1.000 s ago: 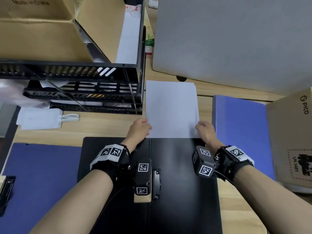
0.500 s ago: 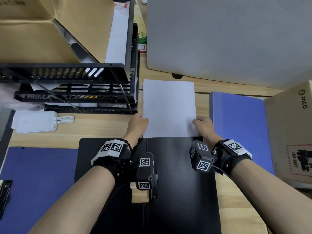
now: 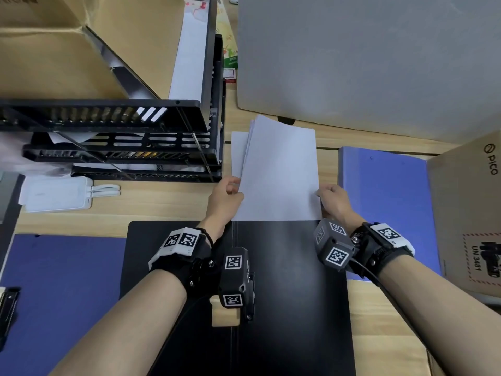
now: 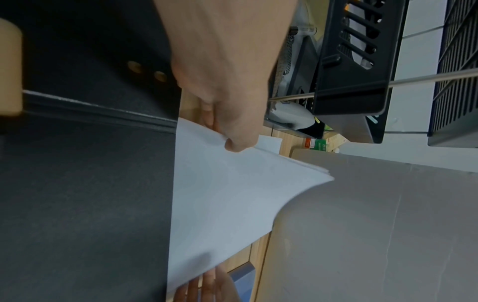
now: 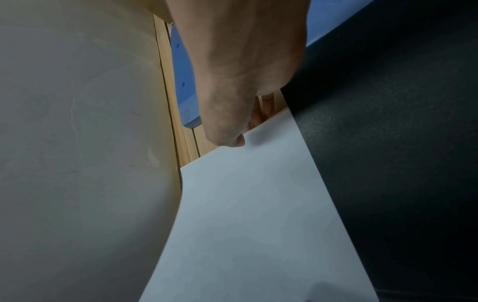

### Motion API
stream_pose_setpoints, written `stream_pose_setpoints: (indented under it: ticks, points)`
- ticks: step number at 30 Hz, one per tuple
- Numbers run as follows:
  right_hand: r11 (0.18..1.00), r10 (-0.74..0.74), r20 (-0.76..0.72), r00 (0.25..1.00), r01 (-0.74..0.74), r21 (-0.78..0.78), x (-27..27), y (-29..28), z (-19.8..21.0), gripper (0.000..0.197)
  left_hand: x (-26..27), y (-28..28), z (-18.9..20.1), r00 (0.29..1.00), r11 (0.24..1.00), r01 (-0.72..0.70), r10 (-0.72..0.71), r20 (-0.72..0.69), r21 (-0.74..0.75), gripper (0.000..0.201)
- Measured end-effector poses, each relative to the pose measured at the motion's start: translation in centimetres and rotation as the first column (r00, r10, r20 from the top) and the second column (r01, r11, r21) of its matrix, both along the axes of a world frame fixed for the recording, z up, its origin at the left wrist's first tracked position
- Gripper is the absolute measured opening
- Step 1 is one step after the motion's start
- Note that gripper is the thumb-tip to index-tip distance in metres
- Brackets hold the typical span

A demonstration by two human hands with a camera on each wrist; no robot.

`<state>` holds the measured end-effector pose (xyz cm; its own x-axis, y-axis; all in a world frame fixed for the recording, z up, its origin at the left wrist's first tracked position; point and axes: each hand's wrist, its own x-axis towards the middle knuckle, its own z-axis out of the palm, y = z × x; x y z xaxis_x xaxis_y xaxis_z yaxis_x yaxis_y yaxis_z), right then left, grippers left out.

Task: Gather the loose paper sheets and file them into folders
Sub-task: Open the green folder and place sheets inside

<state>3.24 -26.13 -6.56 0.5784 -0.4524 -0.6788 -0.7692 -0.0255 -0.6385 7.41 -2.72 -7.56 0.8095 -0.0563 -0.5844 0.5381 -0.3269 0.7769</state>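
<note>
A stack of white paper sheets (image 3: 282, 172) (image 4: 220, 204) (image 5: 245, 224) is tilted up off the wooden desk, its near edge at the far edge of an open black folder (image 3: 292, 280). My left hand (image 3: 226, 195) (image 4: 232, 114) pinches the stack's left near corner, thumb on top. My right hand (image 3: 332, 199) (image 5: 232, 114) pinches the right near corner. One more white sheet (image 3: 239, 153) lies flat on the desk under the stack's left side. The folder's metal clip (image 3: 250, 294) sits near its spine, partly hidden by the left wrist camera.
A black tiered letter tray (image 3: 122, 142) stands at left with cardboard boxes on it. A grey board (image 3: 366, 63) stands behind. Blue folders lie at right (image 3: 385, 199) and at lower left (image 3: 62, 280). A PICO cardboard box (image 3: 471, 213) is at far right, a white power bank (image 3: 57, 196) at left.
The stack lay flat on the desk earlier; both hands have now gripped its near corners and tilted it up, uncovering a separate sheet lying under its left side.
</note>
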Motion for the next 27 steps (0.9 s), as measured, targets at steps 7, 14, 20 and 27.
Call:
stream_pose_setpoints:
  ticks: [7, 14, 20, 27]
  points:
    - [0.999, 0.031, 0.027, 0.999, -0.031, -0.012, -0.6, 0.0, 1.1, 0.012, -0.3, -0.2, 0.3, 0.997, 0.996, 0.076, -0.075, 0.011, -0.049, 0.04]
    - [1.0, -0.023, 0.133, 0.991, 0.022, 0.01, -0.6, 0.2, 2.0, 0.021, -0.6, -0.7, 2.2, 0.996, 0.989, 0.045, -0.034, 0.079, -0.144, 0.025]
    - [0.992, -0.125, 0.31, 0.943, 0.118, 0.042, -0.2, 0.7, 5.6, 0.019, -0.7, -1.7, 5.8, 0.977, 0.97, 0.012, 0.041, 0.211, -0.244, 0.032]
    - [0.986, -0.162, 0.48, 0.862, 0.163, 0.04, -1.9, 0.4, 9.7, 0.025, -1.2, -2.5, 10.8, 0.941, 0.963, 0.039, 0.054, 0.335, -0.266, 0.031]
